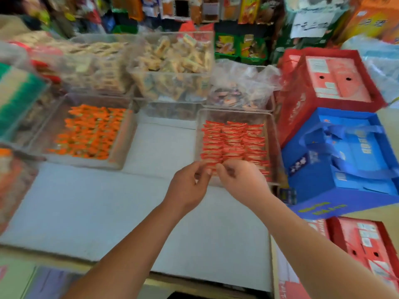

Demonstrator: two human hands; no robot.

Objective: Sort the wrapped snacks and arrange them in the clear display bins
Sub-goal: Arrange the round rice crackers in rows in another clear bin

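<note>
At my far left, a clear bin (126, 145) holds rows of orange-wrapped snacks (88, 134) on a pale counter (97, 203). Behind it, taller clear bins (138, 72) are heaped with beige-wrapped snacks (174, 55). Toward the middle, my left hand (187, 186) reaches forward with its fingers curled. Its thumb and fingertips pinch a red-wrapped snack (212, 167) at the near edge of another clear bin (198, 134). That bin is packed with neat rows of the same red snacks (233, 141). My right hand (241, 182) meets the left one there, fingers curled, pinching the same spot; blur hides the exact grip. A crumpled plastic bag (241, 80) sits behind this bin. At right stand a red gift box (332, 78) and a blue gift box (345, 160).
</note>
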